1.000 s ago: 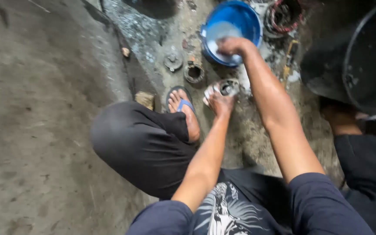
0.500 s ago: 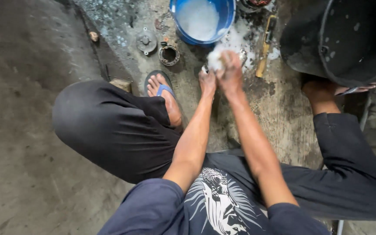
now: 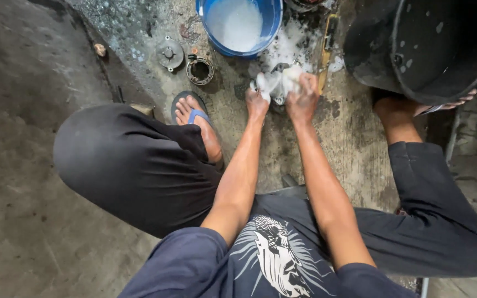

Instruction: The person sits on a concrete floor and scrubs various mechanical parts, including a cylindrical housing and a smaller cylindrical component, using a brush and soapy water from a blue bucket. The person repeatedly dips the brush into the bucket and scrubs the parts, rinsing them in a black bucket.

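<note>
You are squatting on a grimy concrete floor point(image 3: 23, 165), looking down past your knees. At about ten o'clock from your hands lie a round grey metal cover point(image 3: 169, 54) and, just beside it, a ring-shaped metal part point(image 3: 199, 70); your sandalled foot point(image 3: 198, 128) sits below them. At twelve o'clock stands a blue basin point(image 3: 224, 47) of soapy water. Your left hand point(image 3: 257, 102) and right hand point(image 3: 303, 99) have come together low over the floor, where a second ago the right was reaching up into the basin. Both sets of fingers are now clenched around a foam-covered metal part point(image 3: 279, 84), pressed between the hands just below the basin, so the work has moved from dipping to scrubbing. Suds spread over the floor at one o'clock, near a large black bucket point(image 3: 432, 47) at two o'clock.
</note>
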